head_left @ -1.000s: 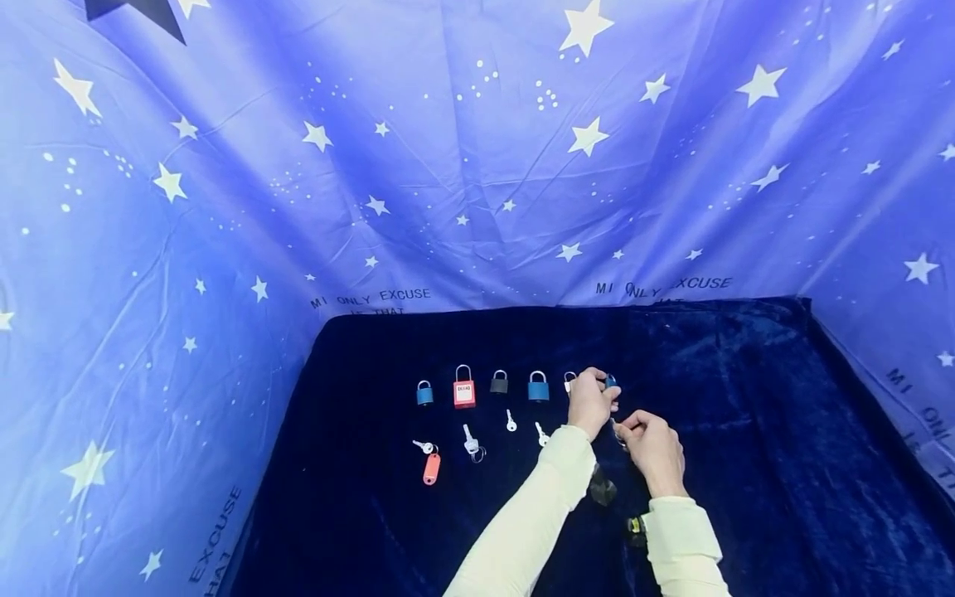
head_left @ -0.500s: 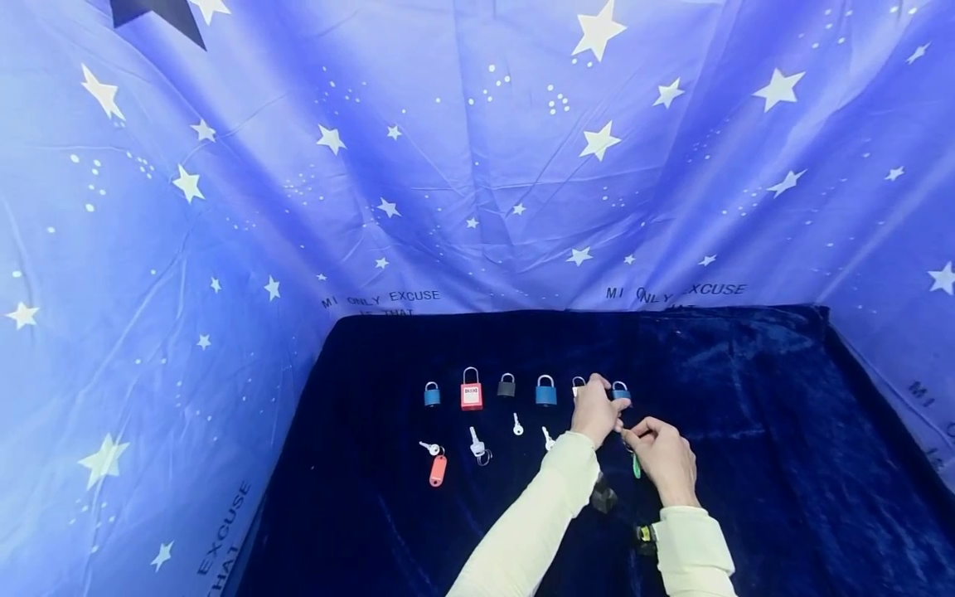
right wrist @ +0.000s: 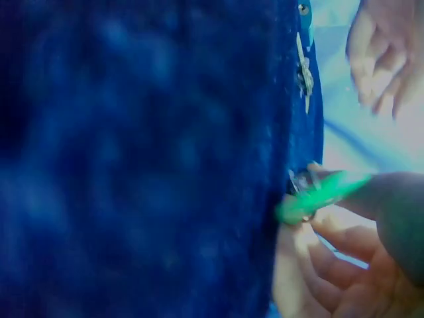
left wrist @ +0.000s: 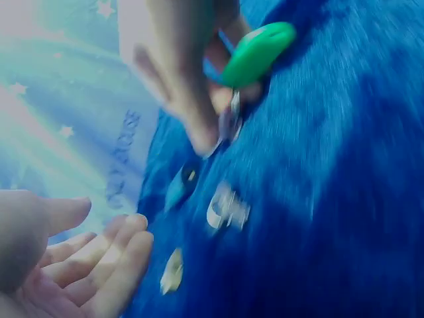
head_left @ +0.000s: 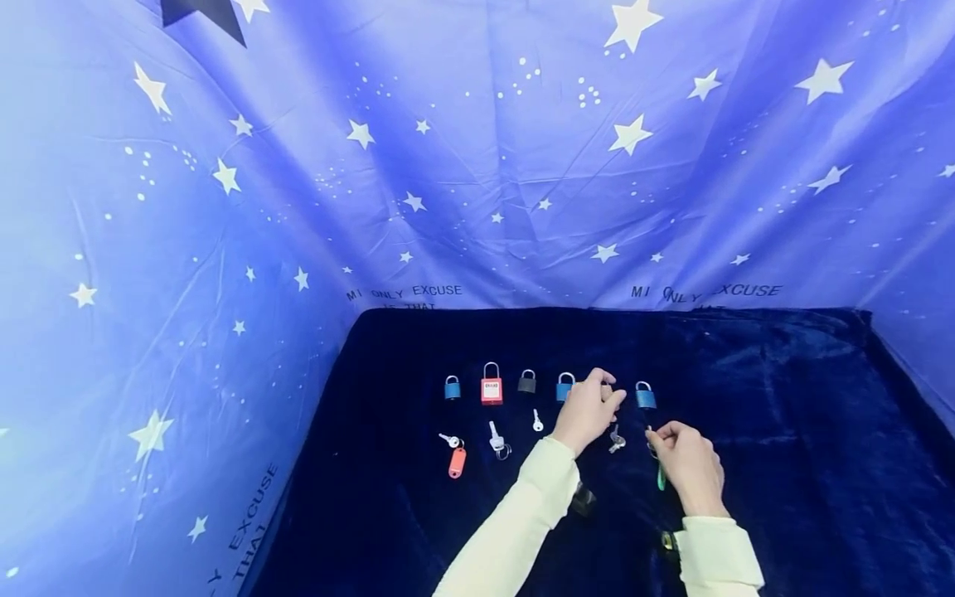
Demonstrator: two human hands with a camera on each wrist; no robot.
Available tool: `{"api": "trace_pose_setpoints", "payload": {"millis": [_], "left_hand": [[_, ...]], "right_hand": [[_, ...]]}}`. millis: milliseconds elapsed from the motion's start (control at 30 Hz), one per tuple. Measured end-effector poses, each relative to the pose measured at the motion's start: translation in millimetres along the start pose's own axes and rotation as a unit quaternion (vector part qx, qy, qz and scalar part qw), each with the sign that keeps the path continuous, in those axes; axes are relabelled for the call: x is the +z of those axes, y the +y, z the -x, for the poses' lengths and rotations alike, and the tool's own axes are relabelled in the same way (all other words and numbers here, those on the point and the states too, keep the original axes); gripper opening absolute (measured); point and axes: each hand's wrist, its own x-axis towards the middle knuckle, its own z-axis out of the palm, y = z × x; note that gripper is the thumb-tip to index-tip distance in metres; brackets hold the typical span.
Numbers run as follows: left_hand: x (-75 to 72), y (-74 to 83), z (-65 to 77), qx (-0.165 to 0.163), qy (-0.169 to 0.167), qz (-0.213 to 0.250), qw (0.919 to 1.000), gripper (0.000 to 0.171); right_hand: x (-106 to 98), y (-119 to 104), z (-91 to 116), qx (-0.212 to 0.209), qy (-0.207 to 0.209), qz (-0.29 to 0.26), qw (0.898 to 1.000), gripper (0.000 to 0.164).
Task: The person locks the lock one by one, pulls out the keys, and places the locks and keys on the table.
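My right hand (head_left: 688, 464) pinches a key on a ring with a green tag (head_left: 661, 478), low over the dark blue velvet cloth. A blue padlock (head_left: 645, 396) stands just beyond it, apart from the fingers. My left hand (head_left: 589, 408) is held over the row of padlocks, hiding the one under it. In the left wrist view its fingers are extended and hold nothing. A small yellowish thing (left wrist: 172, 271), blurred, lies by those fingertips. Silver keys (head_left: 617, 439) lie on the cloth between both hands.
To the left stand a blue padlock (head_left: 564, 388), a black padlock (head_left: 526, 381), a red padlock (head_left: 492, 390) and a small blue padlock (head_left: 452, 388). Before them lie several keys, one with a red tag (head_left: 457, 463). A starry curtain (head_left: 477, 166) hangs behind.
My left hand has let go of the rightmost blue padlock and drawn back left. The green tag has come into view below my right hand, which keeps pinching the key. The head view has shifted.
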Motion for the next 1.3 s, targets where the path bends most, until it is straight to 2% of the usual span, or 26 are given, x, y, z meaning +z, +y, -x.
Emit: {"api": "trace_pose_setpoints", "payload": {"millis": [133, 300, 433, 500, 567, 700, 767, 900, 1133, 1300], "left_hand": [[-16.1, -1.3, 6.8, -0.004, 0.015, -0.012, 0.9998, 0.023], [-32.3, -3.8, 14.3, 0.017, 0.029, -0.027, 0.9991, 0.024], [-43.8, -5.8, 18.5, 0.042, 0.043, -0.075, 0.9953, 0.025], [-49.3, -5.4, 20.0, 0.059, 0.057, -0.114, 0.9901, 0.024], [-55.4, -5.5, 22.2, 0.076, 0.076, -0.143, 0.9839, 0.023], [-67.1, -10.2, 29.8, 0.100, 0.107, -0.171, 0.9743, 0.023], [-72.7, -13.1, 35.1, 0.110, 0.112, -0.168, 0.9733, 0.023], [-83.1, -17.9, 46.2, 0.128, 0.114, -0.165, 0.9714, 0.029], [-104.3, -30.1, 68.0, 0.144, 0.097, -0.209, 0.9623, 0.036], [-115.5, -40.8, 80.0, 0.158, 0.101, -0.226, 0.9560, 0.041]], "right_hand": [[-11, 4, 3, -0.011, -0.008, 0.017, 1.000, 0.019], [-23, 10, 6, -0.013, -0.019, 0.042, 0.999, 0.022], [-31, 9, 9, 0.003, -0.035, 0.068, 0.997, 0.036], [-35, 8, 11, 0.001, -0.031, 0.066, 0.997, 0.041], [-38, 6, 13, -0.023, -0.011, 0.059, 0.998, 0.043], [-39, 1, 20, -0.107, 0.035, 0.035, 0.993, 0.048], [-39, -1, 25, -0.148, 0.055, 0.021, 0.987, 0.051], [-39, -4, 35, -0.190, 0.069, -0.008, 0.979, 0.058], [-34, -7, 46, -0.203, 0.031, -0.030, 0.978, 0.075], [-31, -4, 49, -0.198, 0.035, -0.022, 0.979, 0.076]]}}
